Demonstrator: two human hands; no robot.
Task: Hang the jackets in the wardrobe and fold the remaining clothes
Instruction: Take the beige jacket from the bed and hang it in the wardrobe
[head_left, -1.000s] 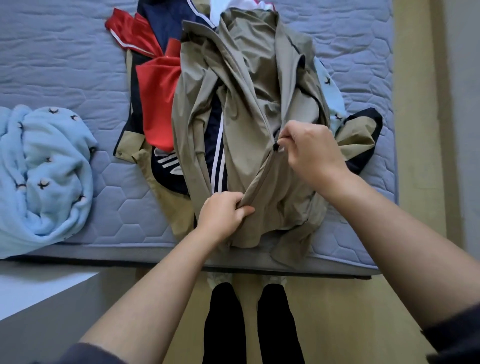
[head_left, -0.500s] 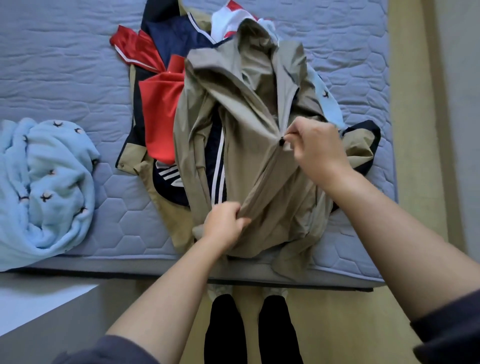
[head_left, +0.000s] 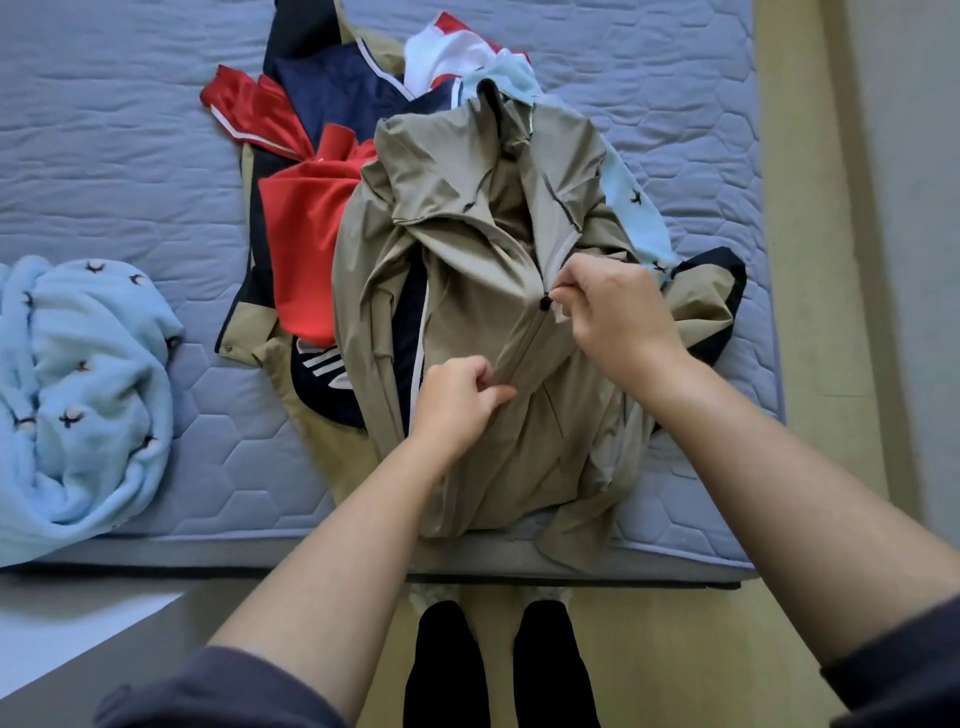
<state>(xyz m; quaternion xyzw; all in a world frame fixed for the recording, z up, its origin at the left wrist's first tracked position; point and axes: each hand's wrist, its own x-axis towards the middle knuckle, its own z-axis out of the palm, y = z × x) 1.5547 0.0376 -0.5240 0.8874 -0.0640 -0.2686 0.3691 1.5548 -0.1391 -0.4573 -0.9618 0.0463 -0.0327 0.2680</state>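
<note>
Your khaki jacket (head_left: 467, 249) lies on the bed (head_left: 130, 156). Its long axis runs away from you, with the hood beyond both hands and the hem draped over the mattress edge below your wrists. Your right hand (head_left: 618, 317) pinches the black zipper pull (head_left: 544, 303). Your left hand (head_left: 457, 402), nearer you, grips the fabric beside the zip line. The clothes pile (head_left: 306, 249) left of both hands is largely covered by the jacket and cut off at the top edge.

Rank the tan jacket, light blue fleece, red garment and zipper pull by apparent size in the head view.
1. tan jacket, largest.
2. light blue fleece, though the frame edge cuts it off.
3. red garment, partly buried under the jacket.
4. zipper pull, by far the smallest.
</note>
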